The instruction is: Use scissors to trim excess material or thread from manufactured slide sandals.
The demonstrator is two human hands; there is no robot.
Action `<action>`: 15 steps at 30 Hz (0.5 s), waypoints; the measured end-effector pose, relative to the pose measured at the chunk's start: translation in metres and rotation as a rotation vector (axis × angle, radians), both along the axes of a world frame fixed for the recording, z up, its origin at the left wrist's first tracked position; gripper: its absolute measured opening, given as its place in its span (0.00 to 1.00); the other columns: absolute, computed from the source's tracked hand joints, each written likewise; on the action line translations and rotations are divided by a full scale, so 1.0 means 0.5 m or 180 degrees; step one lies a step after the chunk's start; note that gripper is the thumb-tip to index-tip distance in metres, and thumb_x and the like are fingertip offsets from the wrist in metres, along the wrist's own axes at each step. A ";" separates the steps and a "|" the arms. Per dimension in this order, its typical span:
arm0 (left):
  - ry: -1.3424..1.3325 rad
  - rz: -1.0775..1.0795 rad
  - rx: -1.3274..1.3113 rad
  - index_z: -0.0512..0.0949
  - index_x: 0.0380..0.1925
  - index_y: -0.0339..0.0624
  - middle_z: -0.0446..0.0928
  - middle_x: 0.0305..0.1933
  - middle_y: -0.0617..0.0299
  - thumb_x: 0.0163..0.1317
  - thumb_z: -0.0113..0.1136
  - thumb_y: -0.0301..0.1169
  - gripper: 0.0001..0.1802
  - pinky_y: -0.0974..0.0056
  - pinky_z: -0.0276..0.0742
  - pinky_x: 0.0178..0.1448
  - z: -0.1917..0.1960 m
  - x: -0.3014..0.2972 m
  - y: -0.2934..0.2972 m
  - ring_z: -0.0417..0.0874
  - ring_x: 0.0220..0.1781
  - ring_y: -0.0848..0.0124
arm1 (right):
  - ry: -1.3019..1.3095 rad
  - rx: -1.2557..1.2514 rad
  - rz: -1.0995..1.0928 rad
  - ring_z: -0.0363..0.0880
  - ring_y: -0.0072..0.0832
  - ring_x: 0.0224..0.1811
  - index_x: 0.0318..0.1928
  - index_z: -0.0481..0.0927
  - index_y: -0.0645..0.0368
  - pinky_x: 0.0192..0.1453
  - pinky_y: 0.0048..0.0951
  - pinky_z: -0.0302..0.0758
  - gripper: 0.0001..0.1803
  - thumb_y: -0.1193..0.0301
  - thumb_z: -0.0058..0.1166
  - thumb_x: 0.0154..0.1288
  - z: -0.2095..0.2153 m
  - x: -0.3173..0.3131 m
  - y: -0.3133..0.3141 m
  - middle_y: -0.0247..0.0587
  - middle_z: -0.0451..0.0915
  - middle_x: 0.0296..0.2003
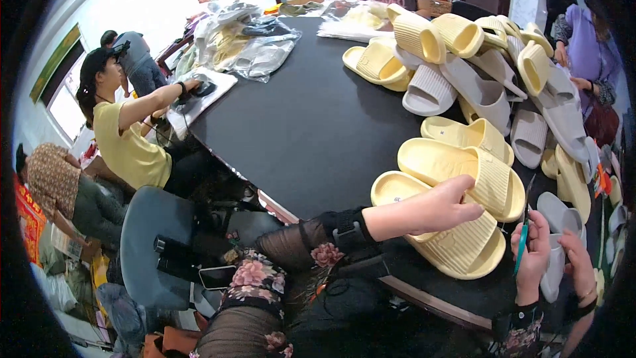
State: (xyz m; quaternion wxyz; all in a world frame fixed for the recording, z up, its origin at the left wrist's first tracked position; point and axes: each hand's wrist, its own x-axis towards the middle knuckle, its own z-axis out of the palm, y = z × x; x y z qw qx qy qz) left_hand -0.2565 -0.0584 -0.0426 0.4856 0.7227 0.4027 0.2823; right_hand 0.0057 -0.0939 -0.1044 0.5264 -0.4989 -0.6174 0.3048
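Watching remotely, I see clear bags on far left of dark surface, likely set back for working room; pale-yellow, grey contents unclear. Left hand reaches across yellow slippers, perhaps steadying; fingers half curled, can't tell any grip. Right hand fingers close round teal scissors, blades pointing away. Another person's hand at grey slipper.

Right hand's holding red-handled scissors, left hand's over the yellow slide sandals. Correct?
Not red: the head view shows teal-handled scissors in the right hand. The rest holds: the left hand is over the yellow slide sandals.
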 end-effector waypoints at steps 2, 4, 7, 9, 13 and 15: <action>-0.0017 -0.0050 -0.0042 0.66 0.48 0.28 0.73 0.37 0.50 0.61 0.54 0.42 0.27 0.63 0.70 0.44 -0.008 0.019 0.015 0.73 0.40 0.68 | 0.0067 -0.0192 -0.0007 0.69 0.12 0.31 0.57 0.64 0.62 0.30 0.11 0.64 0.25 0.78 0.54 0.59 0.025 -0.009 -0.010 0.30 0.73 0.33; -0.0041 -0.0115 -0.0074 0.66 0.48 0.27 0.73 0.36 0.50 0.60 0.54 0.41 0.26 0.64 0.71 0.44 -0.022 0.035 0.032 0.73 0.39 0.68 | 0.0186 -0.0245 0.0181 0.69 0.15 0.34 0.56 0.65 0.65 0.37 0.14 0.67 0.24 0.80 0.54 0.58 0.035 -0.011 -0.013 0.31 0.71 0.32; -0.0309 0.0009 0.0001 0.66 0.47 0.27 0.73 0.33 0.52 0.60 0.54 0.40 0.25 0.64 0.71 0.42 -0.058 0.049 0.040 0.73 0.37 0.69 | 0.0409 -0.0523 0.0253 0.69 0.16 0.32 0.55 0.65 0.65 0.34 0.15 0.68 0.24 0.81 0.54 0.58 0.047 -0.021 -0.017 0.32 0.72 0.32; -0.0386 0.0188 0.0443 0.66 0.46 0.27 0.72 0.32 0.53 0.60 0.54 0.39 0.24 0.64 0.71 0.41 -0.084 0.053 0.042 0.73 0.36 0.69 | 0.0357 -0.0407 0.0220 0.70 0.16 0.32 0.55 0.65 0.66 0.34 0.15 0.68 0.24 0.81 0.54 0.57 0.032 -0.019 -0.011 0.32 0.72 0.32; -0.0294 -0.0065 0.0076 0.65 0.47 0.26 0.71 0.33 0.51 0.61 0.54 0.39 0.25 0.63 0.71 0.41 -0.073 0.047 0.028 0.73 0.37 0.68 | 0.0160 -0.0330 0.0062 0.70 0.16 0.33 0.55 0.64 0.66 0.34 0.15 0.69 0.24 0.81 0.54 0.57 0.024 -0.008 -0.008 0.33 0.73 0.33; -0.0216 -0.0139 0.0122 0.65 0.48 0.26 0.72 0.34 0.49 0.61 0.54 0.39 0.26 0.62 0.72 0.42 -0.084 0.044 0.021 0.74 0.37 0.66 | 0.0176 -0.0338 0.0184 0.70 0.15 0.33 0.55 0.64 0.66 0.35 0.14 0.69 0.24 0.81 0.53 0.58 0.022 -0.007 -0.004 0.33 0.73 0.34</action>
